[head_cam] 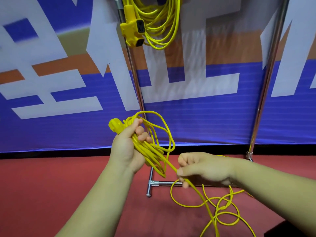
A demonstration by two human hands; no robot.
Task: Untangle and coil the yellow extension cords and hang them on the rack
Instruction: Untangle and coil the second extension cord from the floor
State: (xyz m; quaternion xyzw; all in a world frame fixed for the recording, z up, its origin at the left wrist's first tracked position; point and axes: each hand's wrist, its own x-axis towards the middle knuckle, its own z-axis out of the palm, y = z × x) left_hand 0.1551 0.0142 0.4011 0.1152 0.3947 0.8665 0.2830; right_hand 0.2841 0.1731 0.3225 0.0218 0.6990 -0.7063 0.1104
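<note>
Two yellow cords show, and they stand at different stages. One is a half-made coil (148, 151) near the middle of the view: several loops gathered into a bundle that the left hand (126, 147) grips in a closed fist. The cord's chunky yellow end piece (116, 125) sticks out of the fist toward ten o'clock. From the bundle a single strand runs toward five o'clock into the right hand (203, 168), whose thumb and fingers pinch it, so the strand is taut between the two hands. Beyond that hand, again toward five o'clock, the loose cord (224, 207) lies on the red floor (59, 177) in slack, overlapping loops. Whether any loop is truly knotted I cannot tell, and part of it runs off the bottom edge.

At twelve o'clock the other cord, a finished coil (160, 26), hangs by the rack (136, 79), with its socket block (133, 29) dangling at its nine o'clock side. What it hangs from is cut off. The rack's chrome posts rise on either side before a blue, white and orange banner (51, 117).

As I judge it, the job is past halfway: one cord is coiled and hung, and the second is partly wound, with its floor length yet to be gathered and hung.
</note>
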